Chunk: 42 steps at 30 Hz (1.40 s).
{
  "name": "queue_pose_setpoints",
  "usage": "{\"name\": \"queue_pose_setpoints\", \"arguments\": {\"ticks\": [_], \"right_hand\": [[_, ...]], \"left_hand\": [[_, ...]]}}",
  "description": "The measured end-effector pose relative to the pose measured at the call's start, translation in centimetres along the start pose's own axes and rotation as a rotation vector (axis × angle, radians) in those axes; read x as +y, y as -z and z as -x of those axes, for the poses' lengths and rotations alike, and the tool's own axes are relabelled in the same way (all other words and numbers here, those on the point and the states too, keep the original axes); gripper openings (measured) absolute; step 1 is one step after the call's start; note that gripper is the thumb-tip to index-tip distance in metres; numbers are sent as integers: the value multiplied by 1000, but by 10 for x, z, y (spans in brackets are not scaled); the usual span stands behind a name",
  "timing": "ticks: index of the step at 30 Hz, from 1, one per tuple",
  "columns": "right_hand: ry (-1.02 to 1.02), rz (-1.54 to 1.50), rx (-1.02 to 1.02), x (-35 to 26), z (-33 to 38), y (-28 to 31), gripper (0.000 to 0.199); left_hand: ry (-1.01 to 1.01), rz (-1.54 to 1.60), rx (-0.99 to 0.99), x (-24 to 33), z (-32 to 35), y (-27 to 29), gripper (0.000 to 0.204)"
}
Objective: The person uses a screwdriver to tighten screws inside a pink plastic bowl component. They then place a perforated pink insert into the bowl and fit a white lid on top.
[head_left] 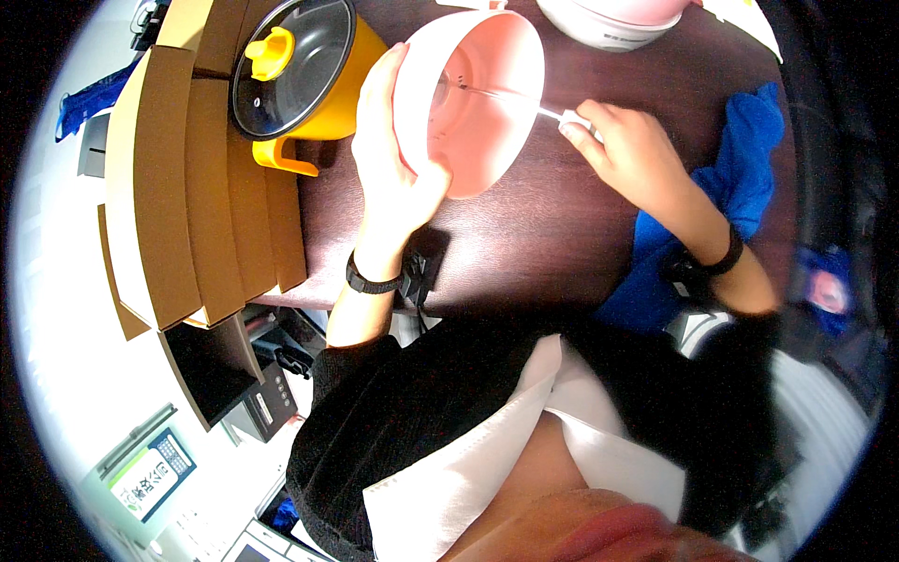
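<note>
The left hand (393, 169) is cradling a pink bowl-shaped shell (478, 94), tipped on its side so the hollow faces the camera. The palm is pressing against the outer wall, fingers spread wide along the left rim and thumb hooking under the lower edge — an open, wrapping hold rather than a fist. The shell is hanging just above the dark brown table (562, 234), near its far side. The right hand (637, 155) is pinching the white handle of a thin metal tool (524, 103), fingers closed tight around it, and the shaft is reaching across the rim into the hollow of the shell. Left of the shell, a yellow pot (318, 84) with a glass lid is sitting beside cardboard boxes (197, 178). A blue cloth (740, 178) is lying just beside the right wrist.
</note>
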State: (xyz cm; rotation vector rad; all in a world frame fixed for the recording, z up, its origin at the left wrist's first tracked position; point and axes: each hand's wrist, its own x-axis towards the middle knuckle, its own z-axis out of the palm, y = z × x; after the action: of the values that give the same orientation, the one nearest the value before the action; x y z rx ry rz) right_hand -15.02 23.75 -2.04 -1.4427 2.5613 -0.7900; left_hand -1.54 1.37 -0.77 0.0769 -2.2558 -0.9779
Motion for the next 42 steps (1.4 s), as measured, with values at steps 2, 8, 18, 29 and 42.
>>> {"name": "queue_pose_setpoints", "arguments": {"ticks": [2,8,18,29,42], "right_hand": [[52,70,33,0,-4,3,33],[-240,-502,-249,4,-4,-5,33],[-687,-1302,-542,10,-1,-3,42],[110,60,127,3,-2,1,29],[145,168,153,2,-7,5,29]], "left_hand": [[36,47,-1,1,0,0,78],[-86,-4,-4,2,0,-1,80],[15,27,19,0,0,-2,76],[30,125,88,-2,-3,-2,74],[57,97,52,-3,-2,-1,74]]}}
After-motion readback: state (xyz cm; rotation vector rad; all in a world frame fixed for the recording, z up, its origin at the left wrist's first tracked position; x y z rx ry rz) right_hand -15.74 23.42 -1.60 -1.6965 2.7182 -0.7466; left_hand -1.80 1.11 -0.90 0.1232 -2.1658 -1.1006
